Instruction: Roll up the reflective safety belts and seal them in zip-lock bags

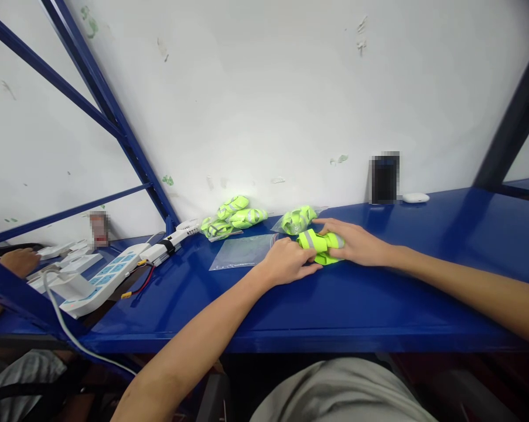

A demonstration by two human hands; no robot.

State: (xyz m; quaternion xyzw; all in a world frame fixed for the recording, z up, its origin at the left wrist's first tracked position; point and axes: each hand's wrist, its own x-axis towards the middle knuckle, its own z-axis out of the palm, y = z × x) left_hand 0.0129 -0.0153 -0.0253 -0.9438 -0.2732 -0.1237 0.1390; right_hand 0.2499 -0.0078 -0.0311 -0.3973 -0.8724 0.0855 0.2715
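Note:
Between my two hands is a bundled neon-yellow reflective strap (317, 243) with silver-grey bands, resting at the blue tabletop. My left hand (288, 261) grips its left side, fingers curled on it. From the right, my right hand (356, 241) wraps round the other side with the thumb below. Just behind them lies another neon bundle in a clear bag (298, 220). A flat clear zip bag (240, 252) lies to the left of my left hand, partly under it. Further back on the left sits a pile of bagged neon bundles (233, 218).
A white power strip (110, 278) and a white handheld fan (185, 230) lie on the left, near a red-and-black cable (143, 281). A dark phone-like object (384, 179) leans on the wall beside a white case (416, 198). Another person's hand (20, 262) is at far left.

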